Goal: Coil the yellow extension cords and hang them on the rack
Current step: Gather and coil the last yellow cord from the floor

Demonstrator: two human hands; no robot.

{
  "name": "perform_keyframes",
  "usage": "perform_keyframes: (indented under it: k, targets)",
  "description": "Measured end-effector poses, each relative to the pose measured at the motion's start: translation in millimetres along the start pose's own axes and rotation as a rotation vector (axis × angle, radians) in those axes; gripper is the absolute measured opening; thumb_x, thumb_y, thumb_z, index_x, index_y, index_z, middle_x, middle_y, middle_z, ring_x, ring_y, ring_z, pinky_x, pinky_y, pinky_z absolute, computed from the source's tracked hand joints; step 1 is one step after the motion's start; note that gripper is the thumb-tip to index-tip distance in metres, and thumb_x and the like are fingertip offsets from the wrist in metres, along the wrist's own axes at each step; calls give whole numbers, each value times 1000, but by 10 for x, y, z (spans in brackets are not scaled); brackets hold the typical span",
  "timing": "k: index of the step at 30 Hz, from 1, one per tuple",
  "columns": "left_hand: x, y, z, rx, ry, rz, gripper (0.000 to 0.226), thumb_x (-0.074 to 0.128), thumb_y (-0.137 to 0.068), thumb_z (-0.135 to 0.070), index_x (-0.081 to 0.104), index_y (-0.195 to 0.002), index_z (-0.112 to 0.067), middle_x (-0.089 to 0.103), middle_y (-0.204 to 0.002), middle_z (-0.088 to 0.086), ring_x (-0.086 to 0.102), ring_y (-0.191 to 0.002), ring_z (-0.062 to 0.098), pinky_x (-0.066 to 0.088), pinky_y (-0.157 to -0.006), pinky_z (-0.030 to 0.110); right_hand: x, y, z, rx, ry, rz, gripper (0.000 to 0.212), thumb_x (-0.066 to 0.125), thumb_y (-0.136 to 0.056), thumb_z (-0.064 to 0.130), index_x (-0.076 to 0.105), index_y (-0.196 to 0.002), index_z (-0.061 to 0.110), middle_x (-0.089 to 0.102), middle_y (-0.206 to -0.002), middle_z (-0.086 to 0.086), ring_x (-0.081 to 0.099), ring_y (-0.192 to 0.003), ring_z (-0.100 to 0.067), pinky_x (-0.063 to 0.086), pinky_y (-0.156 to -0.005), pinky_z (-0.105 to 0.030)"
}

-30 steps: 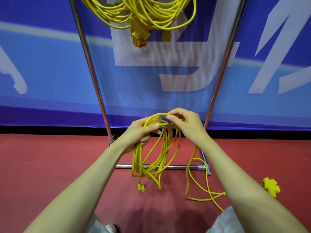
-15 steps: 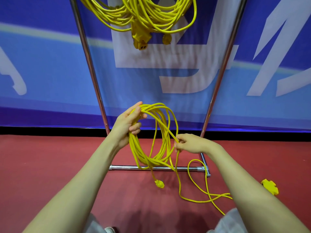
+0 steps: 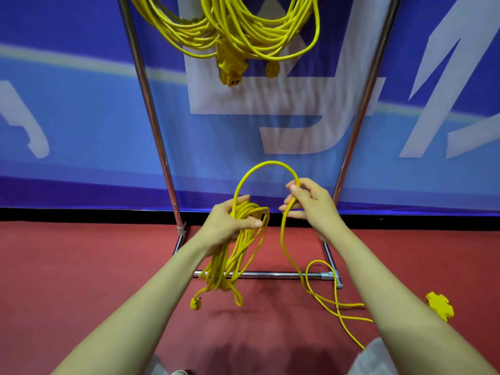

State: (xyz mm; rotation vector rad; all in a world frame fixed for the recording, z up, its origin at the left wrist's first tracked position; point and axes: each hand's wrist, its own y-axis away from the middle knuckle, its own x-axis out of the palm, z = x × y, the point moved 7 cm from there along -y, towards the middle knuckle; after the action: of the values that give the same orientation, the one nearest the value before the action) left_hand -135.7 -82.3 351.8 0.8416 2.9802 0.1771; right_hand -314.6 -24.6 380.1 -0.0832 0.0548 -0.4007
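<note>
**Q:** Where is the cord you are coiling?

**A:** The thin yellow extension cord (image 3: 232, 255) hangs as a bundle of long loops from your left hand (image 3: 230, 220), in the middle of the view. The loops droop in front of the low crossbar of the shiny metal tube rack (image 3: 151, 109). A small yellow plug (image 3: 195, 303) dangles under the bundle, just above the red floor (image 3: 81, 280).

**Q:** What are your hands doing?

**A:** Your left hand is curled round the top of the bundle. Your right hand (image 3: 311, 204), near it on the right, grasps a single strand in its bent fingers. Between the two hands that strand rises in a tall arch. Below your right hand it drops to the floor, makes a loose loop near the rack's right foot and passes under your right forearm.

**Q:** What else is around you?

**A:** A flat yellow socket block (image 3: 439, 305) lies on the floor at the far right, well apart from the bundle. I cannot tell whether it joins this cord. At the top, coiled yellow cords (image 3: 243, 31) hang between the rack's two upright poles. A blue banner (image 3: 81, 117) with white shapes stands behind.
</note>
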Motion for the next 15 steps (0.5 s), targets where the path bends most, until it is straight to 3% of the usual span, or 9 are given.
perform_keyframes:
  k: [2, 6, 10, 13, 15]
  targets:
    - [61, 17, 9, 5, 31, -1, 69, 79, -71, 3, 51, -129, -22, 69, -68, 0, 38, -35, 5, 25, -36, 16, 129, 20, 55, -5, -73, -7, 12, 46, -99, 15, 56, -97, 11, 58, -73, -8, 69, -65, -18, 59, -66, -32]
    - [148, 17, 9, 9, 91, -2, 67, 77, -72, 7, 53, -129, -19, 69, -75, 6, 36, -33, 6, 25, -35, 16, 263, 14, 53, 8, -118, -79, 12, 49, -97, 14, 56, -87, 13, 55, -71, -8, 66, -64, -18, 55, -57, -27]
    - [224, 12, 12, 12, 95, 40, 63, 76, -74, 5, 55, -129, -16, 66, -65, 1, 31, -33, 8, 24, -35, 16, 251, -15, 13, 58, -182, -111, 13, 49, -98, 16, 57, -89, 11, 56, -73, -8, 64, -72, -26, 55, -56, -26]
    - [210, -17, 26, 6, 136, -33, 62, 77, -73, 6, 56, -127, -14, 54, -52, -4, 27, -33, 9, 22, -37, 16, 204, -34, -47, 83, -41, -164, 21, 49, -98, 30, 49, -104, 10, 57, -89, -9, 64, -79, -21, 57, -61, -30]
    - [172, -24, 14, 4, 175, -92, 62, 77, -72, 5, 55, -127, -14, 49, -52, -4, 27, -34, 8, 23, -37, 17, 147, -35, -67, 31, 178, -245, 25, 51, -96, 36, 42, -102, 13, 55, -98, -10, 63, -87, -21, 57, -71, -39]
